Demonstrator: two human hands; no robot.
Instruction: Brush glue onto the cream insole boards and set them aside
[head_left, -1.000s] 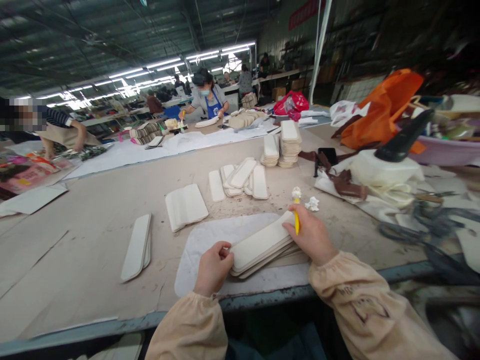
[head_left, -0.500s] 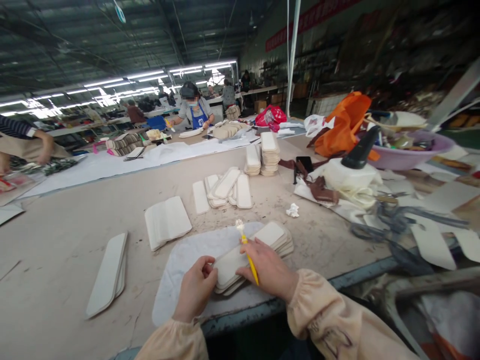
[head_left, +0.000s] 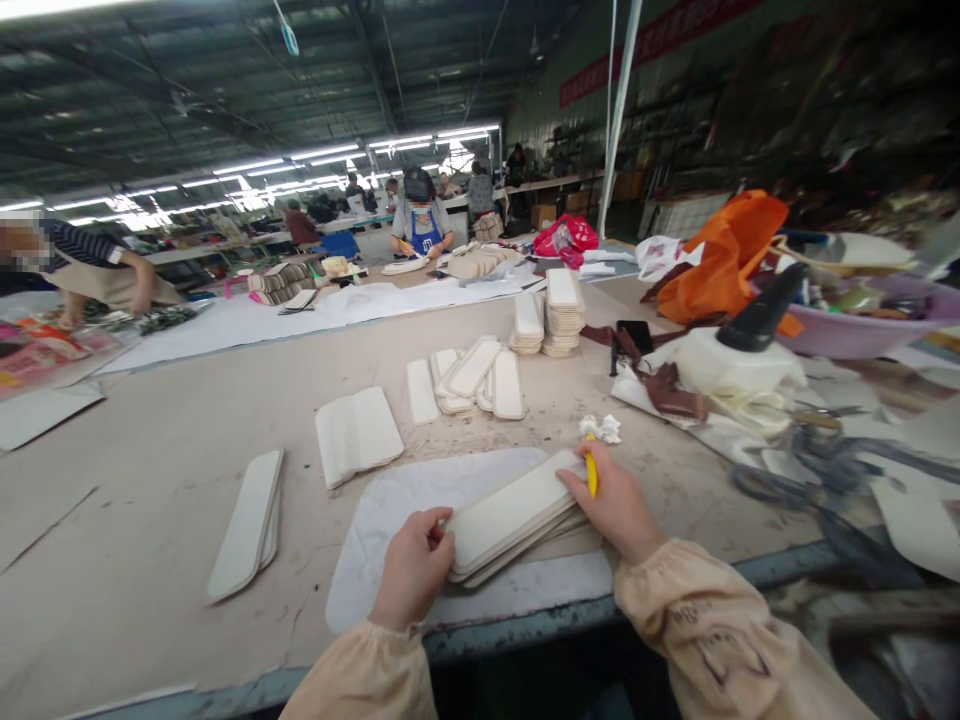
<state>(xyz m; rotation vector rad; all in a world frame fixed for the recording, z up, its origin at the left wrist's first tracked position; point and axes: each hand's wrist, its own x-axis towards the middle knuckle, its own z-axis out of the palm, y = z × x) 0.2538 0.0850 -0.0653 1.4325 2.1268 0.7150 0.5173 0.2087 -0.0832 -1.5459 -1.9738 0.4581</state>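
A stack of long cream-white pads [head_left: 510,515] lies on a white mat [head_left: 397,500] at the table's near edge. My left hand [head_left: 412,570] is closed on the stack's near-left end. My right hand [head_left: 616,505] grips the far-right end and also holds a yellow-handled brush [head_left: 591,470], whose white tip points away from me. A crumpled white scrap [head_left: 609,428] lies just beyond the brush.
More pads lie around: a leaning pair [head_left: 247,525] at left, a fanned set [head_left: 358,435], a loose heap [head_left: 469,375] and tall stacks [head_left: 561,312]. At right stand a glue bottle with black nozzle [head_left: 742,350], a purple basin [head_left: 862,325], an orange bag [head_left: 724,255] and scissors. Other people work at far tables.
My right hand has slid from the middle of the stack out to its far-right end, carrying the brush. The left hand stays on the near end. The view has shifted.
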